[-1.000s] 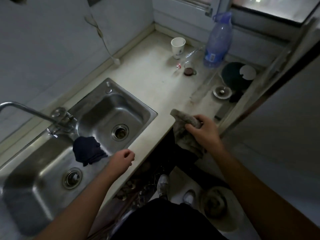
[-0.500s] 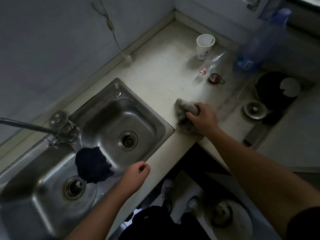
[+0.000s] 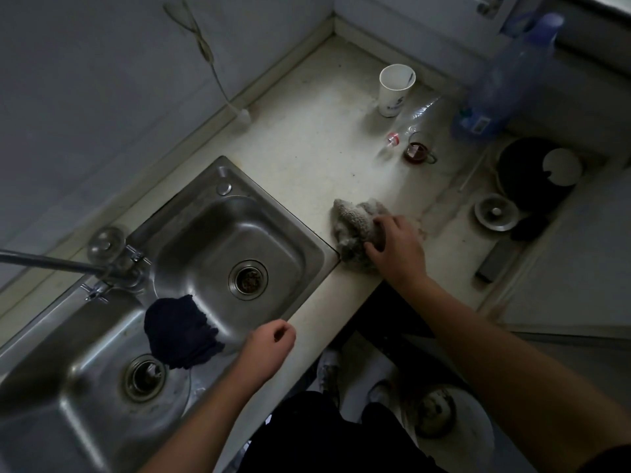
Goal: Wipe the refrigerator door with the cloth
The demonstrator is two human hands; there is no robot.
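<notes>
One cloth (image 3: 355,221) under right hand (image 3: 397,245), beside sink (image 3: 205,233)

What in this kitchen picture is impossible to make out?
Head view:
The refrigerator door: nowhere in frame.
The grey cloth: near part hidden under the right hand gripping it.
The blue bottle: blurred, label unreadable.
The faucet: spout cut off by the left edge.

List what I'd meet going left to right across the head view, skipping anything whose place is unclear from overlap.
faucet → dark rag → left hand → cloth → bottle
</notes>
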